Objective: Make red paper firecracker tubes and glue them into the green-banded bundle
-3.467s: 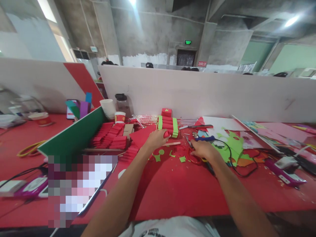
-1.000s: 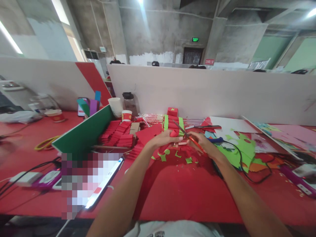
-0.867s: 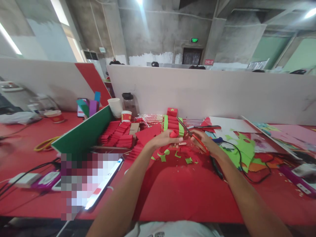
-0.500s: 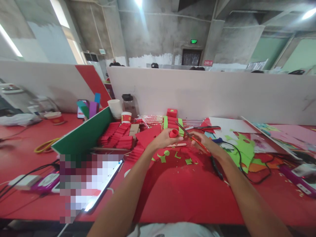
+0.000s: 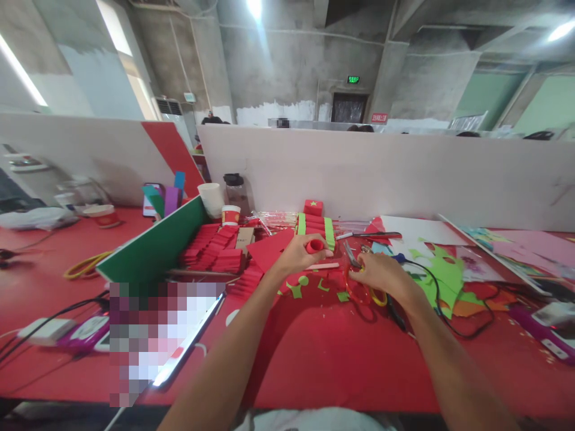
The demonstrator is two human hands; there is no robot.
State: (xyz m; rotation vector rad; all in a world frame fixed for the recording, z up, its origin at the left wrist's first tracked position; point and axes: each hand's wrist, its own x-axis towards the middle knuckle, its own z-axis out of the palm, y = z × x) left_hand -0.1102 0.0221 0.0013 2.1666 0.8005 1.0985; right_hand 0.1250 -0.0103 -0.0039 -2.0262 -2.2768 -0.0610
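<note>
My left hand [image 5: 300,252], over the middle of the table, is closed around a short rolled red paper tube [image 5: 315,245], its open end facing up. To the right, my right hand [image 5: 381,272] has its fingers closed on scissors [image 5: 350,256] with red and yellow handles, held low over the table. The blades point up and to the left. Just behind the hands lies a row of red tubes [image 5: 315,222] bound with light green bands. A small red box [image 5: 313,207] with a yellow star stands behind it. Green paper scraps [image 5: 296,290] lie below my left hand.
Stacked red folded pieces [image 5: 211,248] lie beside a green board [image 5: 153,242] on the left. Paper cups [image 5: 230,214] and a bottle [image 5: 236,194] stand behind. A lit tablet [image 5: 184,341] is front left. Green sheets [image 5: 438,272] and a black cable [image 5: 435,281] lie right.
My right hand has lowered the scissors away from the red tube; their handles now show below the fingers. My left hand stays almost in place with the tube.
</note>
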